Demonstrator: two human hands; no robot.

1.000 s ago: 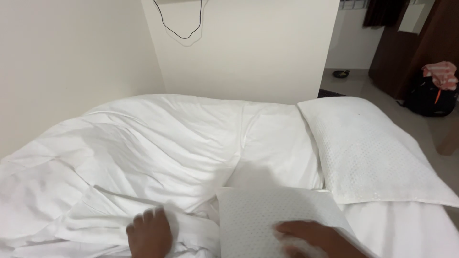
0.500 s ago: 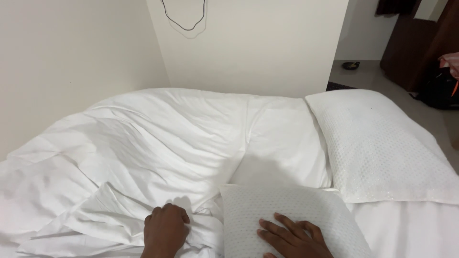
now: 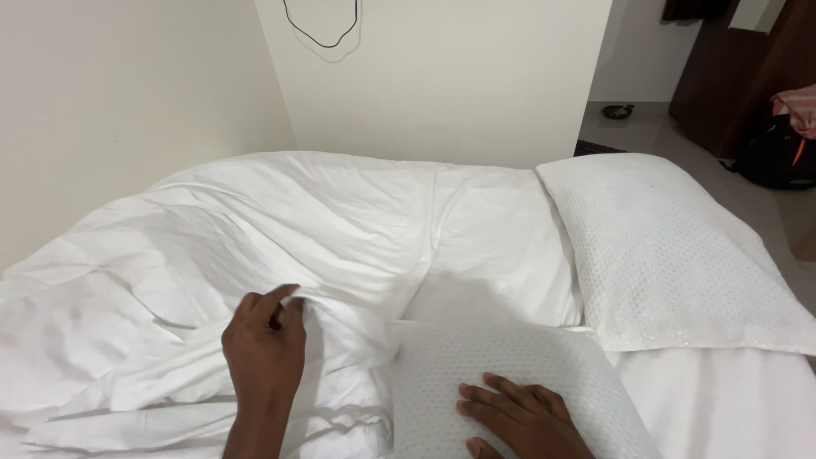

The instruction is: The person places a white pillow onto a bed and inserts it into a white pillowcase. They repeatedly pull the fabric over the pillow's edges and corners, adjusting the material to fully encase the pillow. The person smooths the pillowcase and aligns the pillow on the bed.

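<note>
Two hands: left (image 3: 265, 344) pinches duvet (image 3: 340, 229); right (image 3: 523, 416) presses pillow (image 3: 510, 365).

Under your left hand (image 3: 265, 348) the white duvet (image 3: 323, 229) is smooth, matt woven cloth, creased into soft folds, and your fingers (image 3: 285, 299) pinch one ridge of it. Your right hand (image 3: 527, 416) lies on a pillow (image 3: 510, 365) whose white cloth is dotted with a fine raised texture; the second pillow (image 3: 680, 255) has the same dimpled finish. The wall (image 3: 127, 102) behind looks like flat, matt painted plaster.
</note>
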